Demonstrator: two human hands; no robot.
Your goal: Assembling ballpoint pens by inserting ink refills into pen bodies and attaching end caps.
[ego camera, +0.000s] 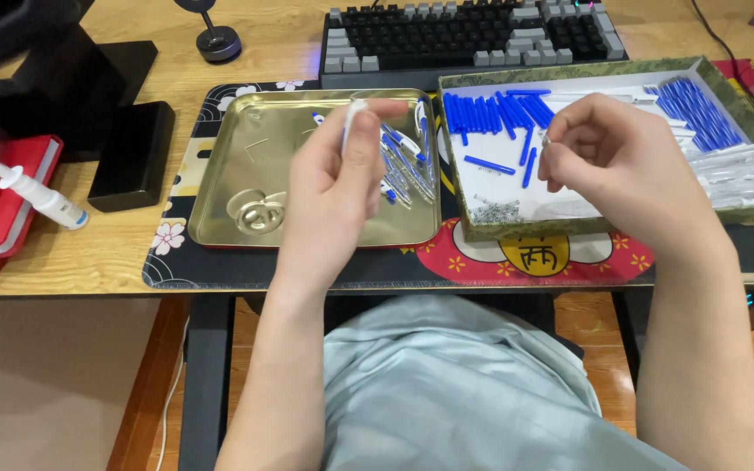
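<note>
My left hand (338, 179) is raised over a gold metal tray (246, 183), its fingers closed around a white pen barrel (353, 118) held upright. My right hand (613, 161) hovers above a green-rimmed box (560, 228) and pinches a tiny metal spring (545, 139) between thumb and fingers. Finished white and blue pens (403, 153) lie in the tray's right half. Inside the box are blue pen parts (495, 113), a small heap of springs (496, 209) and white barrels (743, 170) at the right.
A dark keyboard (464, 35) lies behind the tray and box. A patterned desk mat (377, 266) is under them. A white spray bottle (32, 192) rests on red books at the left, beside a black stand (133, 153). The desk's front edge runs near my lap.
</note>
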